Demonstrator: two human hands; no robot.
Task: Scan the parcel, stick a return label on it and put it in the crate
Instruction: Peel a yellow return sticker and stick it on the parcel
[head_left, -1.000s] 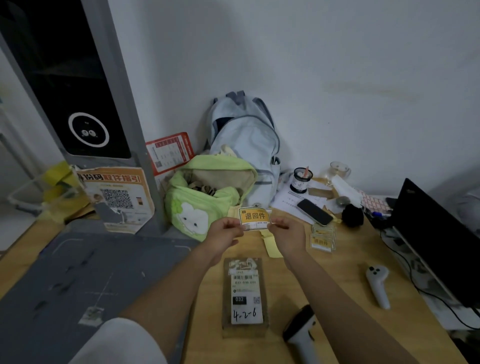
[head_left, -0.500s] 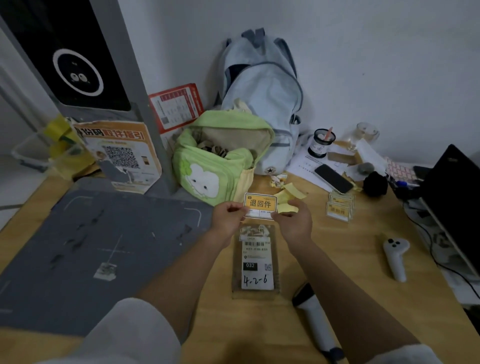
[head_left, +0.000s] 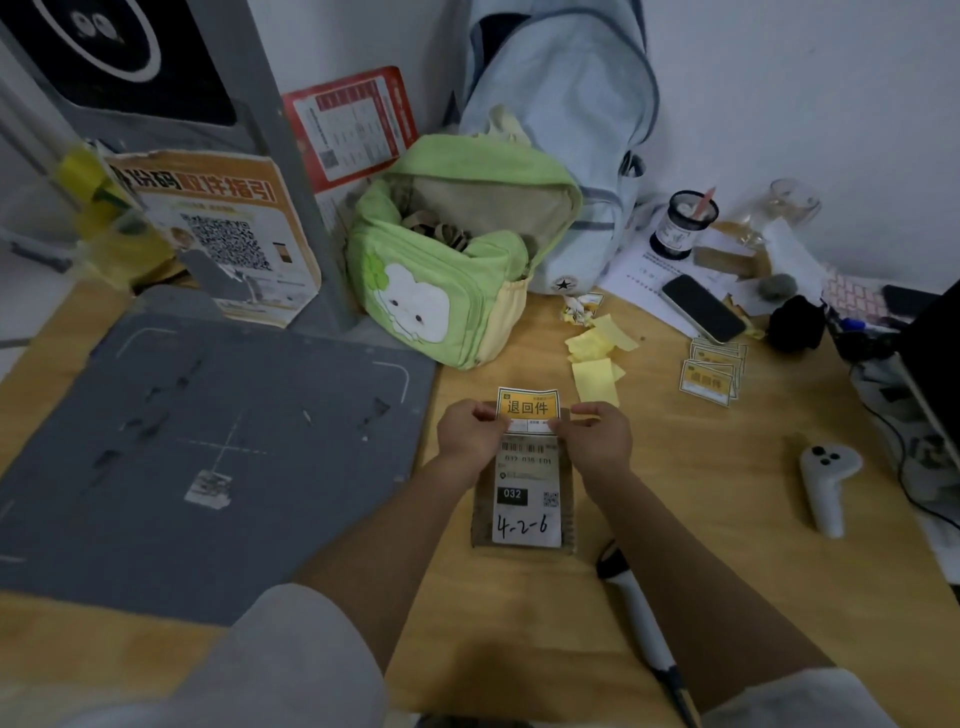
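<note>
since the last frame my hands have come nearer and lower, and the return label (head_left: 528, 408) now sits at the far end of the parcel (head_left: 524, 493) rather than out over the bare counter (head_left: 727, 519). my left hand (head_left: 470, 439) has its grip pinched on the label's left edge, and my right hand (head_left: 597, 439) pinches the right edge. the label's near edge overlaps the far end of the parcel; i cannot tell whether it is pressed down yet. the parcel lies flat on the counter between my forearms, its white shipping label up, with "4-2-6" handwritten at the near end. the scanner (head_left: 639, 608) lies on the counter just right of the parcel, near my right forearm. a stack of spare labels (head_left: 709, 376) lies further right, and yellow backing papers (head_left: 597, 358) are scattered just beyond my hands. a green bag (head_left: 447, 280) stands at the far side.
</note>
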